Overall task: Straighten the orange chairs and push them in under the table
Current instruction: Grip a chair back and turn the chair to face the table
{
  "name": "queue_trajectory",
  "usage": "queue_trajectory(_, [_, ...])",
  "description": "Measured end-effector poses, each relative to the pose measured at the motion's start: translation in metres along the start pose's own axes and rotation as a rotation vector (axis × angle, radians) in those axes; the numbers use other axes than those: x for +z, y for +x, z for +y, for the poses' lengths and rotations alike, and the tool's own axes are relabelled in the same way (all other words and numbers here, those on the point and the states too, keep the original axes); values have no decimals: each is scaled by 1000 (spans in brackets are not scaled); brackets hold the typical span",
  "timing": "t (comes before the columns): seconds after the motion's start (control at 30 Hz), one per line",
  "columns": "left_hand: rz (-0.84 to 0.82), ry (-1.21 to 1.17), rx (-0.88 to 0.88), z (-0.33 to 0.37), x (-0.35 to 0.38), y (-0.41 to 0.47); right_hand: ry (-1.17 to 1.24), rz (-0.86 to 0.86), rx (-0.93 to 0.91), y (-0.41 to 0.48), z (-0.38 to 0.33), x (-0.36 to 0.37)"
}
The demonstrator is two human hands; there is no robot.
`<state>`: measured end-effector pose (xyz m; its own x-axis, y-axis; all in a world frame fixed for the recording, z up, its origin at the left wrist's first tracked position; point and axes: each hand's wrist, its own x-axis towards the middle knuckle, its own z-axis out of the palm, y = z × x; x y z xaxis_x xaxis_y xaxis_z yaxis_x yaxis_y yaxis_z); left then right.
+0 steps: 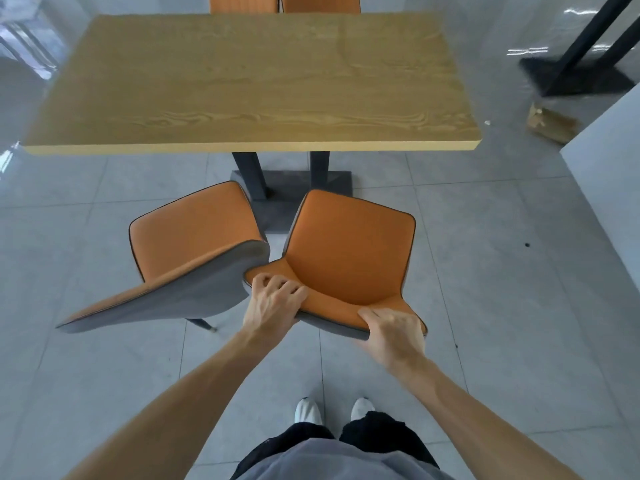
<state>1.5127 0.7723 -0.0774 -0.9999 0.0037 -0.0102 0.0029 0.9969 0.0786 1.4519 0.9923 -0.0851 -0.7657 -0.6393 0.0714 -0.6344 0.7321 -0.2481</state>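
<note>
Two orange chairs with grey backs stand on my side of the wooden table (242, 81), both pulled out and turned askew. The right chair (349, 247) is angled slightly to the right. My left hand (273, 299) grips the left end of its backrest top and my right hand (391, 332) grips the right end. The left chair (194, 233) is turned to the left, its backrest touching the right chair's backrest near my left hand. Two more orange chairs (284, 3) show at the table's far side.
The table stands on dark posts with a dark base plate (291, 188) on the grey tiled floor. A cardboard piece (550, 123) lies at the right, next to a white surface (609, 150) and a black stand (581, 64). My feet (332, 408) are behind the right chair.
</note>
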Motion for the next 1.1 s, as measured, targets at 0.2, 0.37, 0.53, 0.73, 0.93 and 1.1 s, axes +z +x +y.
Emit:
queue_trajectory(0.2, [12, 7, -13, 0, 4, 4, -3, 18, -37, 7, 7, 1])
queue_trajectory(0.37, [-1, 23, -69, 16, -2, 33, -38, -16, -57, 28, 37, -13])
queue_trajectory(0.53, [-30, 14, -80, 45, 3, 44, -86, -96, -48, 27, 64, -24])
queue_trajectory(0.73, [-4, 30, -91, 47, -1, 43, -81, -101, -52, 24, 64, -21])
queue_trajectory(0.93, [-95, -18, -50, 46, -11, 42, -89, -103, -77, 21, 67, -26])
queue_trajectory(1.1, [-64, 36, 58, 31, -18, 37, -211, -124, -81, 16, 74, -30])
